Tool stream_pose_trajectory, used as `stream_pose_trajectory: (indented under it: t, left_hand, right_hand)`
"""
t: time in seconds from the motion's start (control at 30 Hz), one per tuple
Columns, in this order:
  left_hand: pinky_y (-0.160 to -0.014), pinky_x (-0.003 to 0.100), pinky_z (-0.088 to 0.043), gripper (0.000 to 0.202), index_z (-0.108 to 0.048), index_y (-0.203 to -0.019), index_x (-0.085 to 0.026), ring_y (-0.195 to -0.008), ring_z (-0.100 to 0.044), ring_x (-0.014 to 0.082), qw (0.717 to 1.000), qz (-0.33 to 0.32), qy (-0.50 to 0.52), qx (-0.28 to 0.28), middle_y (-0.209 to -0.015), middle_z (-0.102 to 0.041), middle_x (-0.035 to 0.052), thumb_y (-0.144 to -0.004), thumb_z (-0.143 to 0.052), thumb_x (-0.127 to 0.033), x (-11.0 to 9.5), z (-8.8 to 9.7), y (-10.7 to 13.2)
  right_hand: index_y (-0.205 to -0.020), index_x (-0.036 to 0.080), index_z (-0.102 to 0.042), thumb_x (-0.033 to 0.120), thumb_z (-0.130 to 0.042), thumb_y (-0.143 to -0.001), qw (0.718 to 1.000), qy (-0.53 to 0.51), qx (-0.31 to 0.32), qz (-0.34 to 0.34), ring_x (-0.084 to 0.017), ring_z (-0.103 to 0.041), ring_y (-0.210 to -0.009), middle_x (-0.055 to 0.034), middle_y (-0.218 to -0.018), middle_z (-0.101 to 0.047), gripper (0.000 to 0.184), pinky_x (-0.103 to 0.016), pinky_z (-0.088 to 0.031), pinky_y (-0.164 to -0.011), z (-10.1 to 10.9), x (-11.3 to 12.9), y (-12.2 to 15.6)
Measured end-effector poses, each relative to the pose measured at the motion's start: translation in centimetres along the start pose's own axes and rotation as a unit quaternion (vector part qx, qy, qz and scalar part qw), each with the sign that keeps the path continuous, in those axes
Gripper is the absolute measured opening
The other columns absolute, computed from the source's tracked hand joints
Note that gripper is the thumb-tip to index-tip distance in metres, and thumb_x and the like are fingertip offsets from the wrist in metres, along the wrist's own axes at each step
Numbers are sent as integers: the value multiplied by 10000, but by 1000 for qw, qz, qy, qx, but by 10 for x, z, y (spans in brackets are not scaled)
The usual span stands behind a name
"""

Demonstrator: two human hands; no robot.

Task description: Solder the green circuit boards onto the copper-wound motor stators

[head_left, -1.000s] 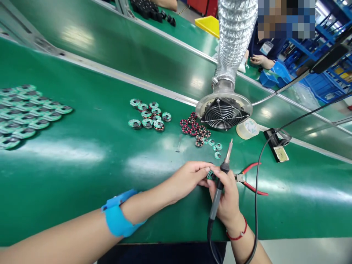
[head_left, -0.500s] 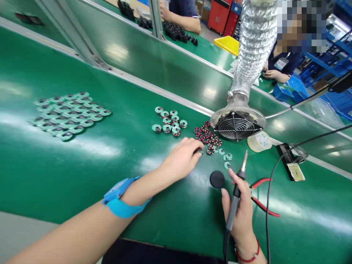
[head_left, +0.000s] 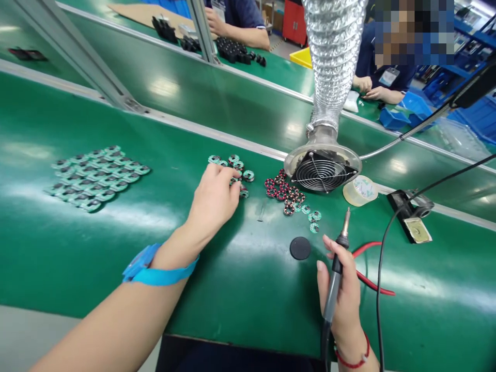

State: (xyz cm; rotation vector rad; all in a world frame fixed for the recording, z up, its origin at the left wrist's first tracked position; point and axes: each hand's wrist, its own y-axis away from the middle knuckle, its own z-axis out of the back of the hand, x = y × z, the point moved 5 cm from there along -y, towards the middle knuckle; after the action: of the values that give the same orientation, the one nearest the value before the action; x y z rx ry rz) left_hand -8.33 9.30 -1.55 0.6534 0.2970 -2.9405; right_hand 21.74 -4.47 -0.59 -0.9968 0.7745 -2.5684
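My left hand (head_left: pixel 215 199) reaches into a small group of stator coils with green circuit boards on top (head_left: pixel 248 176). Its thumb and fingers close round one of these coils, mostly covered by the fingers. In my right hand (head_left: pixel 343 289) is a soldering iron (head_left: pixel 334 289), its metal tip pointing up and away. A round black disc (head_left: pixel 300 248) lies on the bench between my hands. Beyond it are bare red-wound stator coils (head_left: pixel 281 195) and several loose green ring boards (head_left: pixel 314 227). Red-handled pliers (head_left: pixel 374 284) lie partly behind my right hand.
Neat rows of green-topped coils (head_left: pixel 98 178) lie at left. A fume extractor (head_left: pixel 323 170) hangs low over the red coils. Behind it stand a translucent tub (head_left: pixel 360 191) and a soldering iron stand (head_left: pixel 411 214). A black cable (head_left: pixel 382 258) crosses the right side. People work beyond the partition.
My left hand has moved left from beside the red coils to the green-topped group, carrying a small piece. My right hand still holds the soldering iron. The view has shifted slightly.
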Motion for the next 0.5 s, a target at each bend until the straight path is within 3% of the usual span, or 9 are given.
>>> stream_pose_trajectory:
  t: [0.13, 0.27, 0.4, 0.5]
  left_hand:
    - [-1049, 534, -575, 243, -692, -1172, -146, -1170, -678, 407, 998, -24, -52, 37, -1172, -679, 188, -999, -608, -295, -6, -7, 8]
    - [-1041, 524, -576, 255, -672, -1224, -132, -1188, -681, 402, 995, -46, -69, 62, -1199, -709, 208, -1004, -543, -158, -17, -19, 10]
    - [-1018, 537, -598, 232, -708, -1205, -96, -1186, -700, 398, 993, -30, -101, 54, -1218, -716, 239, -1054, -551, -176, -25, -20, 7]
    - [-1032, 471, -624, 197, -739, -1239, -158, -1194, -720, 298, 991, -33, -118, 58, -1250, -748, 143, -1074, -661, -233, -30, -21, 4]
  right_hand:
    - [-1474, 268, -605, 257, -625, -1085, 1000, 0, 6, -11, -254, -774, -1069, -120, -1343, -801, 390, -443, -639, -891, 0, 0, 1]
    - [-1436, 269, -638, 316, -624, -1092, 999, 5, 8, -41, -263, -777, -1082, -120, -1338, -804, 348, -461, -638, -935, -1, -8, 4]
    - [-1404, 262, -675, 420, -659, -1079, 996, -25, 6, -85, -240, -769, -960, -117, -1273, -818, 361, -411, -626, -861, -5, -27, 12]
    - [-1371, 246, -704, 579, -672, -1047, 987, -46, -6, -155, -278, -762, -973, -145, -1287, -808, 465, -454, -593, -912, -13, -50, 22]
